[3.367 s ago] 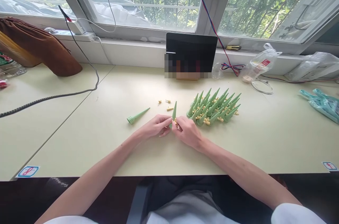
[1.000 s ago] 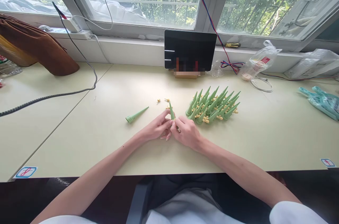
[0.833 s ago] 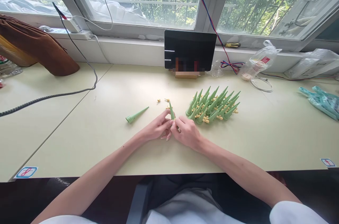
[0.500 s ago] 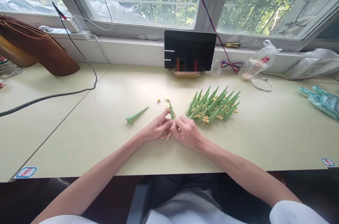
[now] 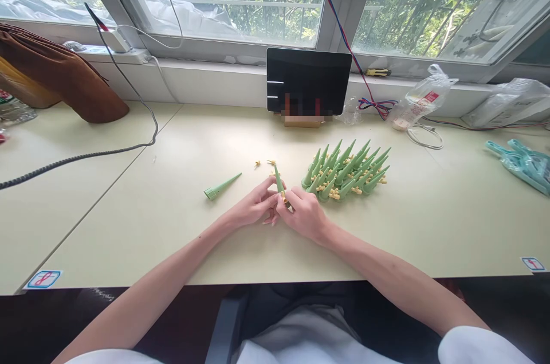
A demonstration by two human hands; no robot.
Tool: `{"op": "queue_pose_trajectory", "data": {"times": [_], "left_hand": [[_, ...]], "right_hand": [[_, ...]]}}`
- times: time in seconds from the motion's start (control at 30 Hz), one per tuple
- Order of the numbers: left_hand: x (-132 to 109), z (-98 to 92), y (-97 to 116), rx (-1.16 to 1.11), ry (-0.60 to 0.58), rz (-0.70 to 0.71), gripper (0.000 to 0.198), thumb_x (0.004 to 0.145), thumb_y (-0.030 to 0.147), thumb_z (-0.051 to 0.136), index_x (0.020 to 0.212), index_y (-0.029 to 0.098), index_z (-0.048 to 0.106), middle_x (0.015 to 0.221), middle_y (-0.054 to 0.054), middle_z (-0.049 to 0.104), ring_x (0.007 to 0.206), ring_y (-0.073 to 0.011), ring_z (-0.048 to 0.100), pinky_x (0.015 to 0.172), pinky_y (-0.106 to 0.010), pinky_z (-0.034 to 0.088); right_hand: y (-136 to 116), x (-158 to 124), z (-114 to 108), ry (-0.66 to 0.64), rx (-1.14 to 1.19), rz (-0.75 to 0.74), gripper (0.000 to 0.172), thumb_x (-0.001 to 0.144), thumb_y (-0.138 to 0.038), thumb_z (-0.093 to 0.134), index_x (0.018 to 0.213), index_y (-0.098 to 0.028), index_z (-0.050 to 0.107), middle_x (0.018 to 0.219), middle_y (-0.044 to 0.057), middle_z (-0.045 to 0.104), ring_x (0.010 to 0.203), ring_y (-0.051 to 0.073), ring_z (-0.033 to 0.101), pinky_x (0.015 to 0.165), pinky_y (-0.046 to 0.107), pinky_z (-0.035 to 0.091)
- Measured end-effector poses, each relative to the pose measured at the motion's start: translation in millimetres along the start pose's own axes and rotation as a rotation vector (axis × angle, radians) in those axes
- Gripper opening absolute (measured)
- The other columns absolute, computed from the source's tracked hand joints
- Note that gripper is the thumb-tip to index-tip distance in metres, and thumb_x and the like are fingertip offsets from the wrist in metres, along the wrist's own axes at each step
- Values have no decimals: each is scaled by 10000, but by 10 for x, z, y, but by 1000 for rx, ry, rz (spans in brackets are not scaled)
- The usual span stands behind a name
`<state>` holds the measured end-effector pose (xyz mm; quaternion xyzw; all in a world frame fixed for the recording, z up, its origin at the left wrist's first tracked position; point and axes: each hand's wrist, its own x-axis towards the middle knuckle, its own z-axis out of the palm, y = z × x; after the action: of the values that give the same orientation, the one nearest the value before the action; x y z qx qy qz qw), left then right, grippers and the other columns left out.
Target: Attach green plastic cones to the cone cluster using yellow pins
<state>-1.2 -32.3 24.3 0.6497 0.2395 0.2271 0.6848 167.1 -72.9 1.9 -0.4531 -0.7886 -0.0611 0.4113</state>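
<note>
my left hand (image 5: pixel 256 204) is mostly closed, thumb and fingers pinching a green cone (image 5: pixel 279 179) that i hold near the middle of the counter (image 5: pixel 433 220), a little toward the near edge. the cone's tip points up, leaning slightly toward the left edge. my right hand (image 5: pixel 304 214) is curled in from the other side, its fingertips closed on the cone's lower end, where a yellow peg (image 5: pixel 284 198) shows between my two hands. i cannot tell whether my right fingers pinch the peg too.

just past my left hand, toward the far edge, two yellow pieces (image 5: pixel 256 164) lie on the counter, with another partly hidden behind my fingers. toward the left edge, a loose cone (image 5: pixel 222 187) lies on its side, wide end nearer me. just beside my right hand, toward the right edge, a cluster of cones (image 5: pixel 347 172) stands packed close, yellow pegs poking out among them. a black tablet (image 5: pixel 308 78) leans upright along the far edge.
</note>
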Motion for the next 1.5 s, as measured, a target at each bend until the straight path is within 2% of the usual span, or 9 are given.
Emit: {"op": "queue_pose_trajectory", "data": {"times": [0.33,0.5,0.6,0.73,0.9,1.03,1.17,1.3,1.5], "left_hand": [[6,-36,0,12,81,-31,304,958,413,518,1170,198,488,912,-43,616,500,-68,526,430,-194,346],[2,-68,112,138,216,-28,302,899,407,598,1023,133,613,758,-22,570,498,-53,409,422,-193,271],[-2,-75,182,185,308,-21,286,865,413,625,956,141,624,813,-39,593,531,-64,433,426,-194,282],[4,-106,171,249,415,-19,298,851,403,628,1027,168,577,805,-25,597,542,-73,453,453,-191,333],[4,-135,110,321,450,-29,384,858,347,601,1182,169,497,686,23,549,520,-79,433,487,-196,347],[-11,-135,85,428,513,-23,489,857,295,569,1307,184,413,618,67,475,517,-92,427,515,-199,355],[-22,-155,49,540,568,-54,461,861,304,537,1295,205,416,603,75,492,526,-109,450,537,-209,358],[-25,-173,24,691,586,-59,367,879,304,498,1232,211,454,592,72,516,518,-115,451,547,-218,363],[-20,-173,9,806,576,-55,275,883,291,495,1147,214,501,567,75,518,512,-119,461,561,-224,370]], "right_hand": [[-11,-9,6,-24,88,44,316,957,-236,464,644,-196,487,582,-12,500,516,103,432,515,240,357],[4,-12,10,-59,144,93,317,970,-250,454,659,-195,482,590,-14,507,515,101,427,519,243,337],[18,-13,9,-103,139,148,330,977,-272,452,657,-195,479,574,-18,503,503,99,418,515,243,318],[27,0,-2,-196,122,217,329,977,-292,469,664,-192,493,564,-19,514,501,103,435,521,240,308],[35,24,-7,-299,109,279,339,975,-312,495,659,-190,516,563,-16,545,499,115,467,519,246,295],[45,24,-9,-310,128,308,247,986,-327,486,828,-180,606,593,-12,590,527,130,532,528,238,323],[48,22,-22,-291,164,325,180,990,-303,473,1029,-174,592,591,-34,577,509,130,531,541,230,350],[51,20,-18,-281,162,317,144,987,-257,452,933,-189,567,589,-34,556,504,129,508,527,228,329],[72,4,14,-275,136,289,229,967,-240,458,742,-205,481,577,-33,510,475,114,423,501,240,269]]}}
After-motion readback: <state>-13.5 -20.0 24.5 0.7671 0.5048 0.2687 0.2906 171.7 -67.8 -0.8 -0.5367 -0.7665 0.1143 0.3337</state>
